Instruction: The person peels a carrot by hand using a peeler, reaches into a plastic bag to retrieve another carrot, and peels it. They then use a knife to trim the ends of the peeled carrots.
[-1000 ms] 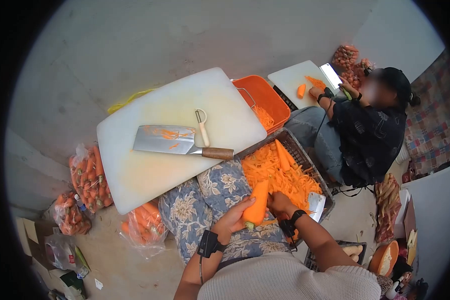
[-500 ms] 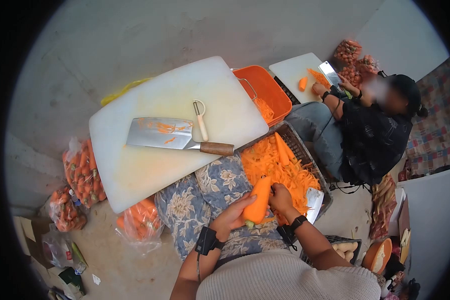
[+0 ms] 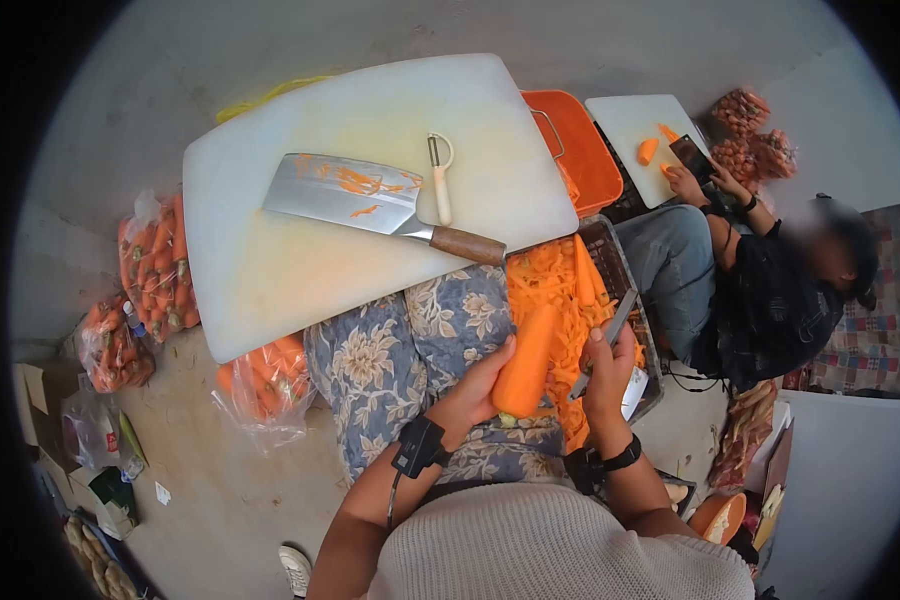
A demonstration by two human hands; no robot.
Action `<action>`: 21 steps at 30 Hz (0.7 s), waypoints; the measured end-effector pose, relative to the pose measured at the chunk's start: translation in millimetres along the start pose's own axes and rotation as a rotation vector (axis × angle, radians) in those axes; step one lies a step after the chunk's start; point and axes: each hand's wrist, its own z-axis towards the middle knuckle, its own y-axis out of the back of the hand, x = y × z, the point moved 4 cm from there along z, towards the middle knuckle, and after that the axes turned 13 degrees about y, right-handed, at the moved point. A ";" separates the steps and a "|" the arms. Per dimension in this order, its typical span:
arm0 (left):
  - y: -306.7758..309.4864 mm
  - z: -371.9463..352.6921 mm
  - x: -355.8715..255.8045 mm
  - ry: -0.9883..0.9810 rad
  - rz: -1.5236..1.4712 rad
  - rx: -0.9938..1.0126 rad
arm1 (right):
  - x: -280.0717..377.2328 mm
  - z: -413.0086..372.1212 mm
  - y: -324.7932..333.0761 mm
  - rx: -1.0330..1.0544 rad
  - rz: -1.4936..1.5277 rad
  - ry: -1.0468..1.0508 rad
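Note:
My left hand (image 3: 477,388) is wrapped round the thick end of a peeled carrot (image 3: 527,355), its tip pointing away from me over my lap. My right hand (image 3: 607,372) is closed on a long, narrow grey tool (image 3: 620,315), seen nearly edge-on, and apart from the carrot. Below and beyond both hands is a dark crate (image 3: 610,245) filled with orange carrot shreds (image 3: 540,280); whole peeled carrots (image 3: 587,278) lie on top. At the crate's near right edge rests a shiny flat metal piece (image 3: 633,392).
Ahead, a white cutting board (image 3: 240,270) bears a cleaver (image 3: 345,190) and a peeler (image 3: 440,185). An orange bin (image 3: 590,150) stands behind the crate. Bagged carrots (image 3: 155,265) are at left. A co-worker (image 3: 780,290) works at another board (image 3: 620,115) on the right.
My right hand has drawn away from the carrot and turned, bringing the grey tool into view. The camera view has shifted. At the co-worker's board, the knife has turned and looks dark.

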 end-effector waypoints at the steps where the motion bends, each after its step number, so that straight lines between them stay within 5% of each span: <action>1: -0.3 0.2 1.1 -0.005 -0.011 0.019 | 10.9 -4.6 -11.6 0.001 0.024 0.012; 4: -2.6 2.0 2.0 -0.031 -0.035 -0.048 | 18.6 -16.1 -35.3 0.045 -0.112 0.175; 5: -0.4 5.9 4.2 -0.038 -0.045 -0.046 | 16.6 -14.9 -36.3 0.130 -0.505 0.378; 7: 3.1 10.9 2.5 -0.186 0.190 -0.132 | 1.1 -9.5 -44.3 0.193 -0.537 0.362; 9: 1.9 9.5 1.9 -0.183 0.136 -0.108 | -5.7 -4.4 -49.2 0.195 -0.453 0.225; 16: 1.0 8.9 0.3 -0.160 0.104 -0.095 | -22.1 -3.8 -41.6 0.209 -0.541 0.265; 21: -1.7 7.0 -2.0 -0.172 0.110 -0.106 | -31.1 -2.9 -39.6 0.166 -0.339 0.027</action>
